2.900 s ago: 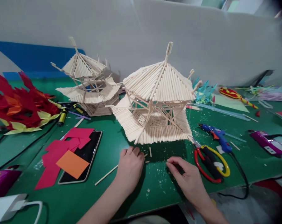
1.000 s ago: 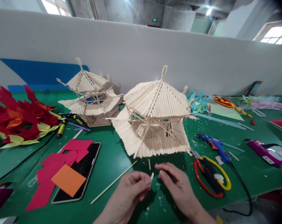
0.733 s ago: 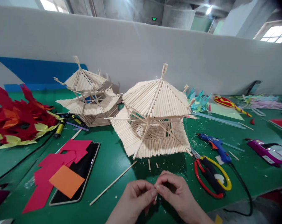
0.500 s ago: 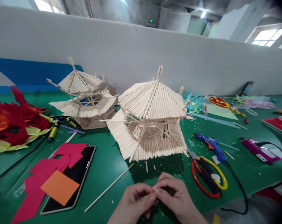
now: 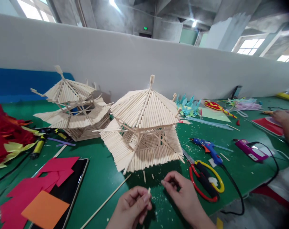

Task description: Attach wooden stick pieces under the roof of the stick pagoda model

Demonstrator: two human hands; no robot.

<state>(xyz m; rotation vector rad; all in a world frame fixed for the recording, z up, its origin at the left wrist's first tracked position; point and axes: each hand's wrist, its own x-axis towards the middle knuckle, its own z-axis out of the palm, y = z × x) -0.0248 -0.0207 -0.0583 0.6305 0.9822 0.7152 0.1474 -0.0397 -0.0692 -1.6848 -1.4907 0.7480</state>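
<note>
My left hand (image 5: 134, 205) pinches a short wooden stick (image 5: 149, 190) upright between thumb and fingers, low in the middle of the view. To its right, apart from it, is my right hand (image 5: 182, 197). Its thumb and index finger are pressed together at the tips, and anything between them is too small to see. Just beyond both hands stands a pavilion model (image 5: 146, 111) built of thin wooden sticks, with a pointed roof over a wider lower one. Two stick offcuts (image 5: 144, 176) lie before it, and a long stick (image 5: 106, 202) lies to the left.
Scissors (image 5: 205, 179) with red and yellow handles and a blue glue gun (image 5: 208, 149) lie right. A second stick pavilion (image 5: 73, 108) stands left, behind a phone (image 5: 80, 178) under red and orange paper (image 5: 45, 208). A co-worker's hand (image 5: 284, 122) is far right.
My hands have come apart, the short stick staying in the left. The view has turned to the right, and a co-worker's hand has appeared at the right edge.
</note>
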